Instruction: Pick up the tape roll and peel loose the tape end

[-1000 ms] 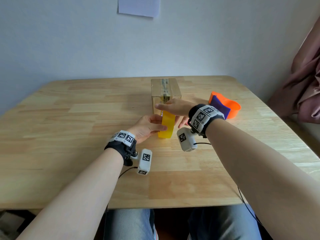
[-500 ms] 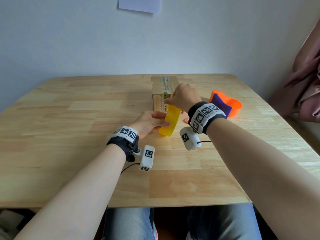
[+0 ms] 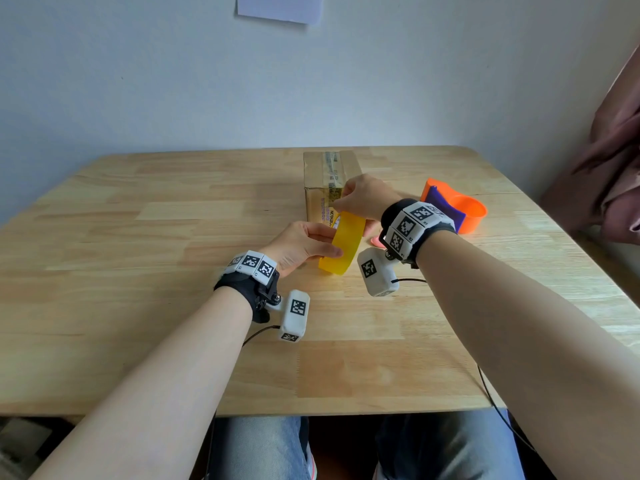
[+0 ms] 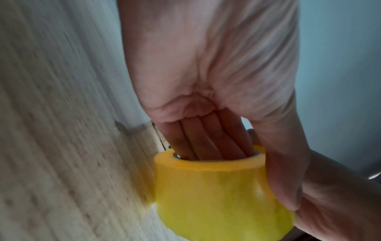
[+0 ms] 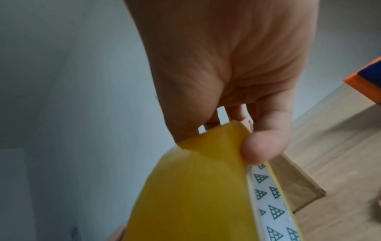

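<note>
The left hand point(image 3: 301, 245) grips the yellow tape roll point(image 3: 343, 245) through its core while the right hand point(image 3: 363, 199) pinches its free end near the cardboard box point(image 3: 329, 171).

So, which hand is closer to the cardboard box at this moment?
Right. The right hand is against the cardboard box at its near end, pinching the yellow tape roll. The left hand grips the roll lower, short of the box.

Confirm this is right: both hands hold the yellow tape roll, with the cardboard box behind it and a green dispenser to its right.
Not quite. The dispenser is orange, as the head view shows. The left hand and right hand do hold the yellow tape roll, with the cardboard box behind it.
</note>
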